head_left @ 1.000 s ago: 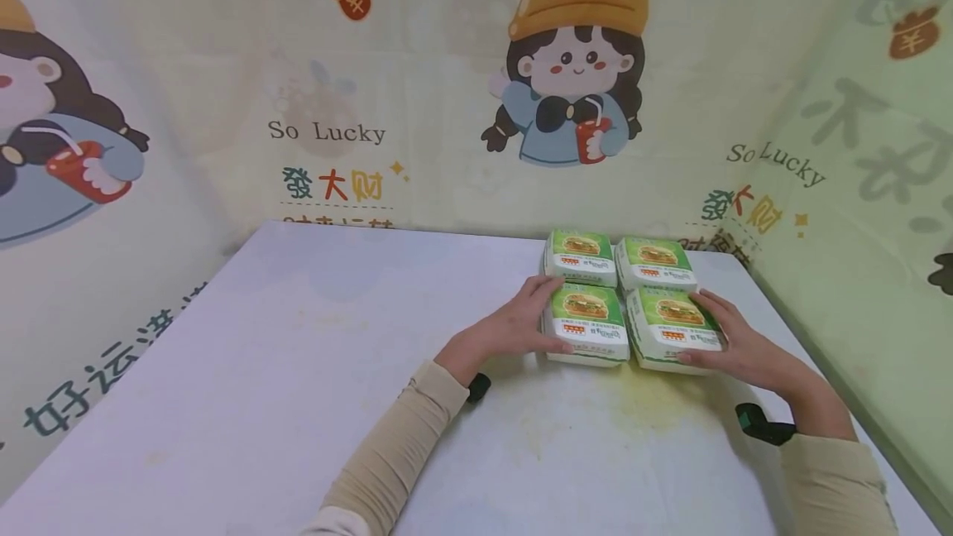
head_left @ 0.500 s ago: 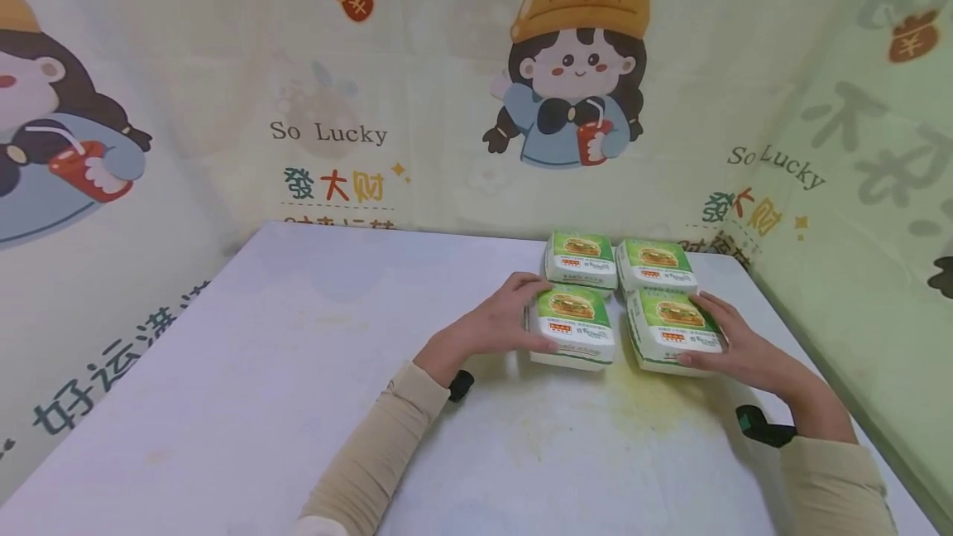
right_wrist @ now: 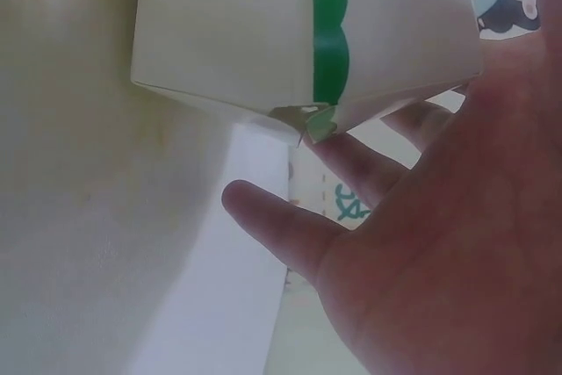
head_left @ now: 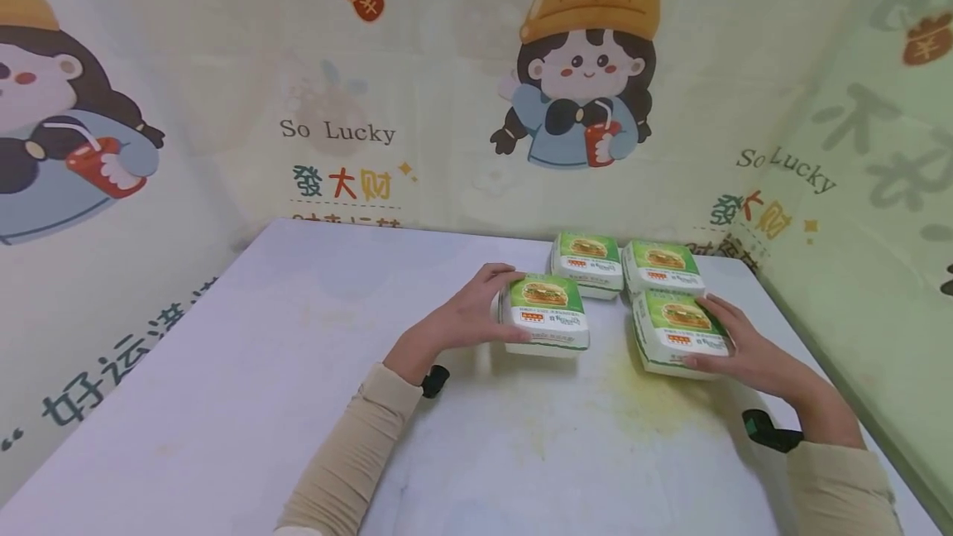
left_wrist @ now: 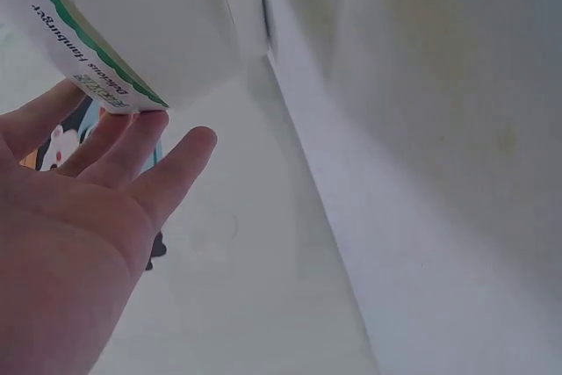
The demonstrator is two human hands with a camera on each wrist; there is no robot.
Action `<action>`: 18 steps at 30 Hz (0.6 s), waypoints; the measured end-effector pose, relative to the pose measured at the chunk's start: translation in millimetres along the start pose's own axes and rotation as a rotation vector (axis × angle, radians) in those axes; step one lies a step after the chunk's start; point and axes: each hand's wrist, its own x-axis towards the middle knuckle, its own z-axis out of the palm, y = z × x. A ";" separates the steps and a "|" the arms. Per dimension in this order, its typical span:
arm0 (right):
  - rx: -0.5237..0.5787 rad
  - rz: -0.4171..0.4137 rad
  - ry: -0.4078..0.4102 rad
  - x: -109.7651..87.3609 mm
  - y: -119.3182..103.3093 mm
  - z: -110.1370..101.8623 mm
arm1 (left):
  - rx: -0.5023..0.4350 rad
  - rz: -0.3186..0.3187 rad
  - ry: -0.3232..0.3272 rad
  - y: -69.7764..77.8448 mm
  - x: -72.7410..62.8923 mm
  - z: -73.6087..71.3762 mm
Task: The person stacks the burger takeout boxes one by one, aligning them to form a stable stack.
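Note:
My left hand (head_left: 465, 314) grips a green and white hamburger box (head_left: 545, 313) by its left side, thumb at the front and fingers at the back. The underside of this box (left_wrist: 167, 15) shows in the left wrist view, held off the table. On the right, my right hand (head_left: 755, 364) holds a second hamburger box (head_left: 676, 336) by its right side, thumb on the front face. Whether that box touches the table I cannot tell. Behind them, two matching boxes stand side by side, a back left box (head_left: 586, 267) and a back right box (head_left: 663, 270).
The white table (head_left: 313, 370) stretches left and toward the front, with a yellowish stain (head_left: 648, 391) before the boxes. A printed cloth (head_left: 439, 89) hangs along the back and both sides. Dark wrist cameras sit under both wrists.
My left hand has carried its box left and up, away from the other boxes, and a gap has opened beside the right-hand box. My right hand has stayed nearly still.

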 end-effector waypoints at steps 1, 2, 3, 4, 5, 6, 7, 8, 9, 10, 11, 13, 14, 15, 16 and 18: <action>-0.003 0.003 0.001 -0.4 0.5 0.0 | 0.001 0.000 0.005 -1.2 -0.6 -1.7; -0.003 0.004 0.000 -0.8 1.0 0.1 | 0.004 -0.003 0.012 -2.4 -1.4 -3.5; -0.002 0.004 0.000 -1.3 1.2 0.2 | 0.008 -0.008 0.018 -3.4 -2.1 -5.2; -0.001 0.000 0.000 -1.2 1.0 0.5 | 0.013 -0.011 0.028 -4.4 -3.4 -7.5; 0.001 -0.004 0.000 -1.1 0.7 0.6 | 0.013 -0.017 0.035 -5.0 -4.6 -9.6; -0.002 -0.006 0.002 -1.1 1.2 0.6 | 0.013 -0.024 0.039 -5.8 -5.8 -11.5; -0.002 -0.009 0.002 -1.3 1.3 0.5 | 0.017 -0.026 0.041 -6.2 -6.7 -13.2; -0.002 -0.010 0.003 -1.8 1.5 0.4 | 0.021 -0.025 0.041 -6.7 -7.5 -14.6; -0.007 -0.008 0.005 -2.3 2.2 -0.1 | 0.024 -0.023 0.041 -7.1 -8.2 -15.8; -0.012 -0.006 0.006 -2.7 2.9 -0.5 | 0.026 -0.020 0.041 -7.6 -9.0 -16.8; -0.013 -0.004 0.007 -3.2 3.5 -0.9 | 0.028 -0.020 0.040 -8.3 -9.9 -17.6; -0.008 -0.007 0.004 -4.0 4.1 -1.2 | 0.031 -0.029 0.041 -10.6 -12.3 -18.8; -0.005 -0.009 0.002 -3.8 4.5 -1.1 | 0.033 -0.037 0.042 -12.1 -13.8 -19.3; 0.000 -0.013 0.000 -3.6 4.5 -0.9 | 0.035 -0.045 0.044 -13.7 -15.3 -19.7; 0.009 -0.019 -0.003 -3.4 4.2 -0.4 | 0.036 -0.053 0.044 -15.4 -16.8 -20.1; 0.022 -0.032 -0.006 -2.5 3.8 0.5 | 0.036 -0.065 0.044 -18.6 -19.7 -20.9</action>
